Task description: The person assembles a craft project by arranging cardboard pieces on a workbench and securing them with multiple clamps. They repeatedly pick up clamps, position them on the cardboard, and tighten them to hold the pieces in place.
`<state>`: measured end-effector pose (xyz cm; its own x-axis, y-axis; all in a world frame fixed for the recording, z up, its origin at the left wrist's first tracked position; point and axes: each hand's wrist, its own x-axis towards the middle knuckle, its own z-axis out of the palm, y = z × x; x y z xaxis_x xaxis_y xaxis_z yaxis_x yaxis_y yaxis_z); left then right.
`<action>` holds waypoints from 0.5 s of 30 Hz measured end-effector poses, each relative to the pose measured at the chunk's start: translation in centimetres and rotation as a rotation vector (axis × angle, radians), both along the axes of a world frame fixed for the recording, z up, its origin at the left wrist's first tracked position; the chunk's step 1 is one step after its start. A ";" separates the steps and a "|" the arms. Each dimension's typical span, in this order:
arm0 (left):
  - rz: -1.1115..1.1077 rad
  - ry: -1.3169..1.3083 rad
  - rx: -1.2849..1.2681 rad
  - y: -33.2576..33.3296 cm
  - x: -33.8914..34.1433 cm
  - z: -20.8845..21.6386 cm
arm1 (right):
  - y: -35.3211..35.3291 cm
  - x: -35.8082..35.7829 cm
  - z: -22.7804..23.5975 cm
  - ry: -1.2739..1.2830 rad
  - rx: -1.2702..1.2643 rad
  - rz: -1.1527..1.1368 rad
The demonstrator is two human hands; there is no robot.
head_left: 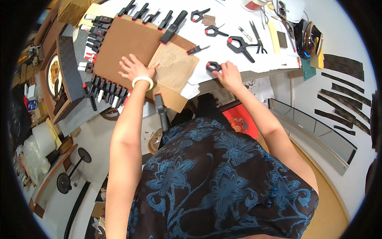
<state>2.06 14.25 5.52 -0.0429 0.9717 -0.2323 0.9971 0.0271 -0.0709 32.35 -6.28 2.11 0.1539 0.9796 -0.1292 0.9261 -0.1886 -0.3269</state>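
My left hand (136, 68) lies flat with spread fingers on a brown leather-like sheet (126, 43), a pale bangle on its wrist. Many black spring clamps with red tips line the sheet's left, far and near edges; a large spring clamp (174, 27) grips at its far right corner. Beside the sheet is a tan board (174, 63) with a worn, stained surface. Another spring clamp (160, 111) hangs at the board's near edge. To the right, at the table's front edge, my right hand (230, 76) has its fingers closed on a black spring clamp (213, 66).
Loose spring clamps (240, 46) and scissors (258, 36) lie on the white table (227, 24). A dark round-bodied appliance (308, 38) stands at far right. Left is a grey-topped surface (81, 79). Below the table sits a red stool seat (240, 121). Dark strips (342, 99) hang on the right wall.
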 end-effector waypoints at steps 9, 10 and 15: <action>0.029 -0.011 0.015 0.1 -0.2 -0.4 | 4.6 13.2 0.9 -0.204 -0.059 -0.106; 0.022 -0.021 0.019 0.2 0.0 -0.4 | 3.7 14.8 -0.1 -0.407 -0.128 -0.114; 0.028 -0.050 0.046 0.2 -0.1 -0.5 | 3.9 18.4 -0.5 -0.365 -0.157 0.016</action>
